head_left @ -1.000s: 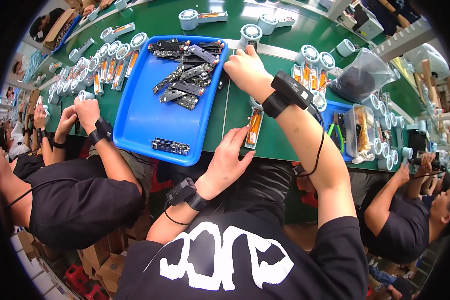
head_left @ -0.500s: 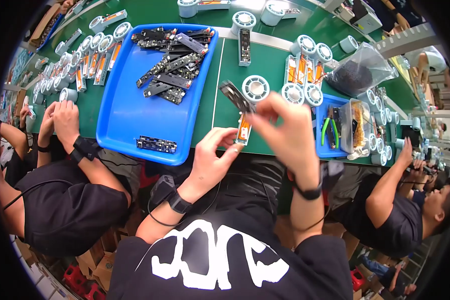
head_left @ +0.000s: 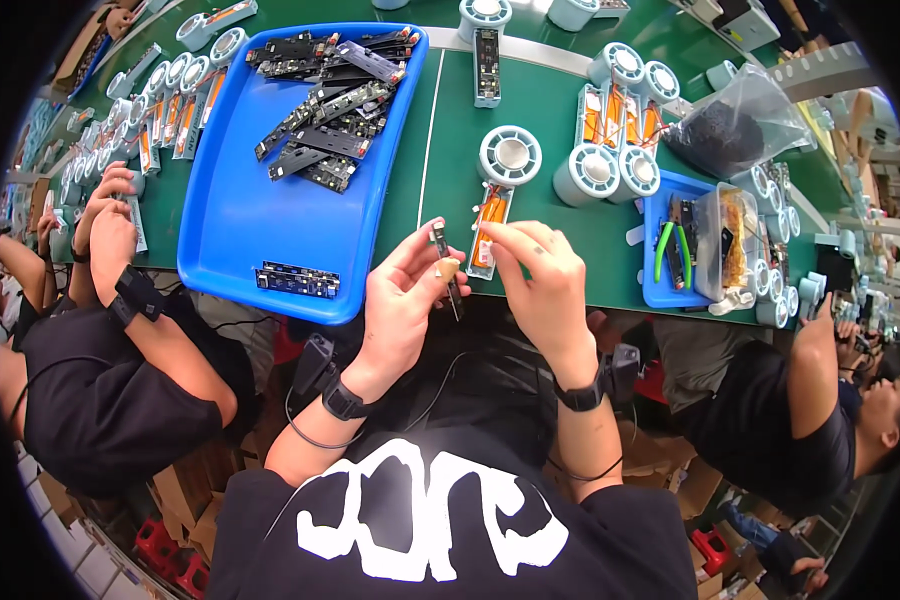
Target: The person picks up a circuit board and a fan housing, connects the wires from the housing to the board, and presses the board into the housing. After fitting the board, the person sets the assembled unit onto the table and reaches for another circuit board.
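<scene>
My left hand (head_left: pixel 398 312) is closed round a narrow black circuit board (head_left: pixel 440 240), held edge-up above the table's near edge. Just right of it lies an opened pale blue fan (head_left: pixel 511 155), its round head pointing away from me. An orange battery pack (head_left: pixel 493 210) sits in the fan's handle. Over the lower end of that handle, my right hand (head_left: pixel 550 285) pinches with thumb and forefinger; what lies between the fingertips is too small to make out.
Left of my hands, a blue tray (head_left: pixel 220 230) carries a heap of circuit boards (head_left: pixel 335 120). Several fans (head_left: pixel 595 172) stand at the right, beside a small blue tray (head_left: pixel 653 205) with green-handled pliers (head_left: pixel 660 255). A bag of dark material (head_left: pixel 725 130) lies behind. Co-workers sit on both sides.
The circuit board has passed from my right hand to my left and away from over the fan. My right hand has come down to the fan's handle. The view has shifted slightly.
</scene>
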`<action>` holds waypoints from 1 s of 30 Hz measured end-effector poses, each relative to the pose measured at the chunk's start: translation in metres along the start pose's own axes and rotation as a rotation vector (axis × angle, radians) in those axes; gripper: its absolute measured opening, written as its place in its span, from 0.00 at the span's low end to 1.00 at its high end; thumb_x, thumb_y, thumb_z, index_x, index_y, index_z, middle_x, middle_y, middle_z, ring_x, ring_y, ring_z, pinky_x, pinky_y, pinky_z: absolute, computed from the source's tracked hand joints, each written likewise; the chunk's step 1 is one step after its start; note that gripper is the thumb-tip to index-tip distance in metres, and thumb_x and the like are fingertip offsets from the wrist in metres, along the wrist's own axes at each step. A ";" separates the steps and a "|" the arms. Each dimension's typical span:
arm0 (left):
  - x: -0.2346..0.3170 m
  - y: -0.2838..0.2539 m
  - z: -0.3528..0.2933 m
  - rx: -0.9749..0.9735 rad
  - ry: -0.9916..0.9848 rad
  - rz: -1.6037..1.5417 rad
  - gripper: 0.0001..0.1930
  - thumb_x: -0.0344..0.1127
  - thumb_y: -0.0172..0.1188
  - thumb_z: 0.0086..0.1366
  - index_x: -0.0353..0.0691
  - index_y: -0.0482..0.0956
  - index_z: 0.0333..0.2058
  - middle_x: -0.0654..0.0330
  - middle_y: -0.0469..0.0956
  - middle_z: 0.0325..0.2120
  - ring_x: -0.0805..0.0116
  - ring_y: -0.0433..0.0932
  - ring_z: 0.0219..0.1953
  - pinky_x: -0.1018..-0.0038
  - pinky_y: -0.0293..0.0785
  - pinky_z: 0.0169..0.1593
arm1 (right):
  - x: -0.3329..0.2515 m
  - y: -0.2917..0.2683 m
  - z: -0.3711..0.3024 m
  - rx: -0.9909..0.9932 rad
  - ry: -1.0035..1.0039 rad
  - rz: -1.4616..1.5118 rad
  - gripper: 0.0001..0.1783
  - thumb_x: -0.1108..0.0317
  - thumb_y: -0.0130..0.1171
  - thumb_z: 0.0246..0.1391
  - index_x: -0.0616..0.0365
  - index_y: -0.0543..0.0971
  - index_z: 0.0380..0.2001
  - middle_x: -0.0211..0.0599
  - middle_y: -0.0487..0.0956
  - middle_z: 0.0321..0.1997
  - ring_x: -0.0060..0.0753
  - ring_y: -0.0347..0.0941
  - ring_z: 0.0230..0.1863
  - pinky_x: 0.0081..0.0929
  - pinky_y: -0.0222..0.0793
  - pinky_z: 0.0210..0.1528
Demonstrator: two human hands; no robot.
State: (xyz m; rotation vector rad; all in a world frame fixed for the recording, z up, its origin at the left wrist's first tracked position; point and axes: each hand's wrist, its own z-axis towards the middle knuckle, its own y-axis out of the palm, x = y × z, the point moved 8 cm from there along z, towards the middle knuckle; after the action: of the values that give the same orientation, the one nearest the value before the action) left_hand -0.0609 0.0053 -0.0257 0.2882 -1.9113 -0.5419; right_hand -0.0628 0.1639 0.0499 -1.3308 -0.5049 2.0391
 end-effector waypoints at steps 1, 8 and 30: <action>0.000 0.003 0.000 -0.016 0.003 -0.023 0.26 0.28 0.61 0.70 0.32 0.67 0.65 0.56 0.80 0.45 0.72 0.81 0.40 0.75 0.81 0.43 | 0.002 0.005 0.004 -0.016 -0.029 -0.007 0.13 0.74 0.70 0.49 0.55 0.84 0.41 0.35 0.81 0.34 0.40 0.76 0.33 0.33 0.72 0.37; 0.001 0.003 0.004 -0.036 0.016 0.007 0.26 0.29 0.61 0.70 0.34 0.68 0.65 0.58 0.80 0.42 0.73 0.80 0.38 0.75 0.80 0.42 | 0.005 0.018 0.020 -0.105 -0.124 0.019 0.13 0.76 0.68 0.49 0.53 0.87 0.40 0.34 0.82 0.36 0.37 0.77 0.33 0.31 0.73 0.35; 0.004 0.005 0.011 -0.005 0.103 0.199 0.24 0.25 0.59 0.70 0.38 0.71 0.64 0.60 0.79 0.41 0.76 0.78 0.37 0.77 0.78 0.40 | 0.008 0.023 0.033 -0.081 -0.205 0.155 0.09 0.78 0.70 0.43 0.60 0.84 0.32 0.36 0.82 0.32 0.39 0.82 0.33 0.30 0.77 0.34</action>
State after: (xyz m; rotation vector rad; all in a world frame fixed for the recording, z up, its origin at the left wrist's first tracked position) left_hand -0.0726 0.0105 -0.0234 0.1185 -1.8139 -0.3913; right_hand -0.1022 0.1536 0.0441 -1.2471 -0.5969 2.3198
